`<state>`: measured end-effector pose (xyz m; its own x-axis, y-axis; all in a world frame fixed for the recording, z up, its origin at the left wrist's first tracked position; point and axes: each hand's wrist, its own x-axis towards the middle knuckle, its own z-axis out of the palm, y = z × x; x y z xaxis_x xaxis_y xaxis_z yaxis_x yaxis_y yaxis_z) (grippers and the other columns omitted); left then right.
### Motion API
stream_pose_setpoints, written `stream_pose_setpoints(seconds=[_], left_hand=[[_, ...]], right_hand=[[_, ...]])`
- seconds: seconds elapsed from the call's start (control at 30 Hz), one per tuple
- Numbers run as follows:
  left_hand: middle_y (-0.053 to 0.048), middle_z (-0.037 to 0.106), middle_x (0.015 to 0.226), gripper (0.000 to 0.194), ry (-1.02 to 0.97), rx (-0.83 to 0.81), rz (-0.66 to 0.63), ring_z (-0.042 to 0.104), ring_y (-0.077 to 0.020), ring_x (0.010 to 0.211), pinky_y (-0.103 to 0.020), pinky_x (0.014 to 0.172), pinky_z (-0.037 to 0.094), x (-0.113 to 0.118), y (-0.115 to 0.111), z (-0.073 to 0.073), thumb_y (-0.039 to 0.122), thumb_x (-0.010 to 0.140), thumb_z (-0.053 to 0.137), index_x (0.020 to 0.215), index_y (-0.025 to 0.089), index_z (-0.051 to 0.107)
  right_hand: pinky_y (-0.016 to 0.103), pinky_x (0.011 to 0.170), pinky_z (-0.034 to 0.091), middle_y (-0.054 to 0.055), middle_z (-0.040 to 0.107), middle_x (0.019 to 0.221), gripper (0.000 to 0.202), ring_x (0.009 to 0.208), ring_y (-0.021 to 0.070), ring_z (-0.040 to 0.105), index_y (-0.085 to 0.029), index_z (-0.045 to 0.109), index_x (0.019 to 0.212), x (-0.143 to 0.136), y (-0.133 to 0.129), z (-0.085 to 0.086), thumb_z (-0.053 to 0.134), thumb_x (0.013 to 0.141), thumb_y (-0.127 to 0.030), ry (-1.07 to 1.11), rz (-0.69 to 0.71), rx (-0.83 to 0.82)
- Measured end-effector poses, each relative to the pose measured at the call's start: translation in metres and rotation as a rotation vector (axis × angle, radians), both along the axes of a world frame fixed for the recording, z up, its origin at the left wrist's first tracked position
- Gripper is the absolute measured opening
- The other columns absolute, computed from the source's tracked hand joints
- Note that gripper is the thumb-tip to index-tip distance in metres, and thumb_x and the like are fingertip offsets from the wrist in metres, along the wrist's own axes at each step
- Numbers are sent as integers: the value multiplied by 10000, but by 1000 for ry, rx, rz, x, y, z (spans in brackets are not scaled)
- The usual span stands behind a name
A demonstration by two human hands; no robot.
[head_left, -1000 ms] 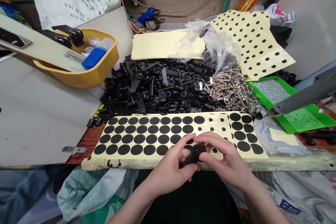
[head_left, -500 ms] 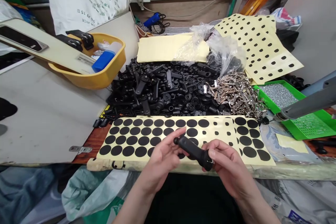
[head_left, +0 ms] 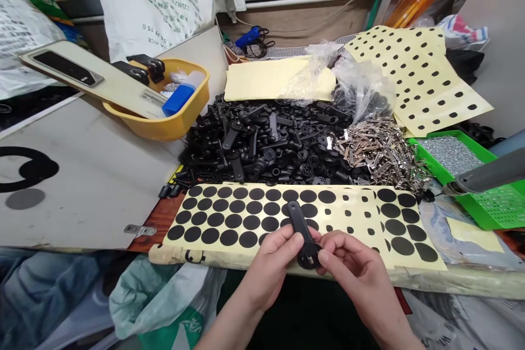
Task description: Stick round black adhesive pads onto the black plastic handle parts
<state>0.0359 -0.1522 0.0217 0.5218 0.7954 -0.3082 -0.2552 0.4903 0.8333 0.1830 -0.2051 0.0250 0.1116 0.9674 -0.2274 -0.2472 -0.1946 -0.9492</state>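
Observation:
Over the front edge of the bench I hold a black plastic crank handle point(head_left: 301, 227), its narrow end pointing away from me and its round end nearest. My left hand point(head_left: 273, 265) is closed on its left side, thumb against the arm. My right hand point(head_left: 353, 265) pinches the rim of the round end, where a small shiny metal bit shows. Beneath lies a yellow sheet of round black stickers point(head_left: 246, 208). Behind it is a heap of similar black plastic parts point(head_left: 262, 142).
Small metal clips point(head_left: 369, 147) are piled right of the heap. A green tray point(head_left: 488, 202) of tiny silvery pieces stands further right, with a grey tool point(head_left: 492, 169) reaching over it. At left, a yellow basket point(head_left: 164, 128) hangs on a grey panel point(head_left: 94, 175).
The crank handle has turned, so its narrow end now points away from me and its round end faces up. My left hand has closed on it. The whole view has shifted slightly.

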Motion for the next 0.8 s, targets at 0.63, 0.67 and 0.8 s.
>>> stream_pose_setpoints(seconds=[0.63, 0.67, 0.8], left_hand=[[25, 478, 488, 319, 0, -87, -66, 388, -71, 372, -196, 366, 188, 5, 19, -1, 418, 908, 387, 749, 169, 505], [29, 473, 498, 329, 52, -47, -75, 392, -73, 382, -199, 374, 197, 6, 21, 2, 434, 905, 401, 738, 170, 504], [32, 466, 593, 301, 359, 145, -251, 417, -86, 490, -206, 448, 295, 10, 27, 16, 413, 857, 489, 705, 160, 551]], right_hand=[[274, 517, 445, 53, 625, 814, 150, 592, 163, 557, -211, 641, 895, 39, -7, -15, 559, 895, -336, -929, -25, 162], [275, 514, 441, 54, 628, 828, 151, 580, 158, 555, -213, 642, 908, 40, -9, -18, 541, 905, -326, -1000, -15, 162], [283, 545, 447, 45, 634, 807, 145, 563, 155, 568, -201, 642, 915, 36, -16, -28, 536, 911, -299, -1196, -75, 187]])
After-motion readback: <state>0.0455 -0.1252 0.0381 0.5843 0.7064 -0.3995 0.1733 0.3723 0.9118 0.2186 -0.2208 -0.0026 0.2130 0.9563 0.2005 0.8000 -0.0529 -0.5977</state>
